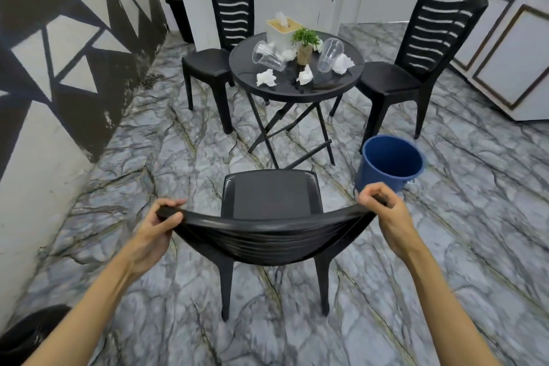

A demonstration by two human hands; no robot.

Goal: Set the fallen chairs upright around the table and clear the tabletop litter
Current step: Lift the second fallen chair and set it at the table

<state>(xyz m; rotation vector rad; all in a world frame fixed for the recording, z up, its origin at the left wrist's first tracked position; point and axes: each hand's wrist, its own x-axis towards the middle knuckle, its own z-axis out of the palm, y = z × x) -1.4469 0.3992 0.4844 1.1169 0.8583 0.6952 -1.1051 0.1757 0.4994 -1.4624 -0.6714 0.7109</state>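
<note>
Black chair (269, 196) (upright) in both hands' grip, open floor (178, 157) before table (285, 89).

three black chairs (271, 211), two clear cups (269, 57), four crumpled tissues (266, 78), one blue bucket (389, 162).

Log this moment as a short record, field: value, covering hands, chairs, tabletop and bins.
left hand: left hand grips one top corner of the near chair
right hand: right hand grips the other top corner
near chair: upright on its legs, facing the table, apart from it
other chairs: left chair and right chair, both upright at the table
litter: two clear cups lying tipped, several crumpled tissues
also on table: tissue box, small plant
bins: blue bucket beside the table, black bin by the wall
</note>
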